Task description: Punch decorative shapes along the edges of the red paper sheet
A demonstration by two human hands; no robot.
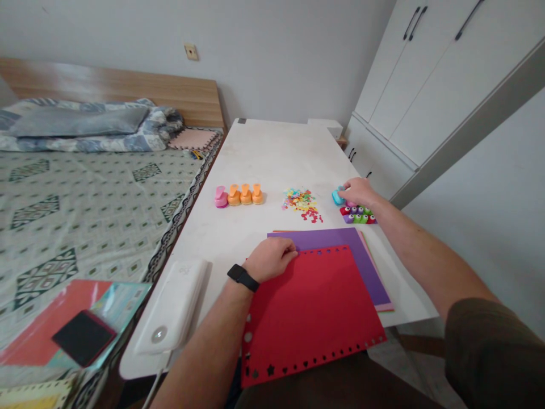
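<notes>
My left hand [272, 258], with a black watch on the wrist, rests with curled fingers on the top left corner of a red foam sheet [313, 312] whose edges are punched with small shapes. Under it lie a purple sheet [361, 255] and a pink one. My right hand [357, 190] reaches across the white table [264, 159] and touches a blue paper punch [337, 197], just above a row of small red, purple and green punches [358, 215]. A pile of coloured punched-out bits [302, 203] lies between the hands.
A pink punch and three orange punches [239, 195] stand in a row at mid-left. A white power bank [172, 307] lies at the near left corner. A bed [85, 193] with foam sheets on it borders the table's left; white cupboards [426, 74] stand at right.
</notes>
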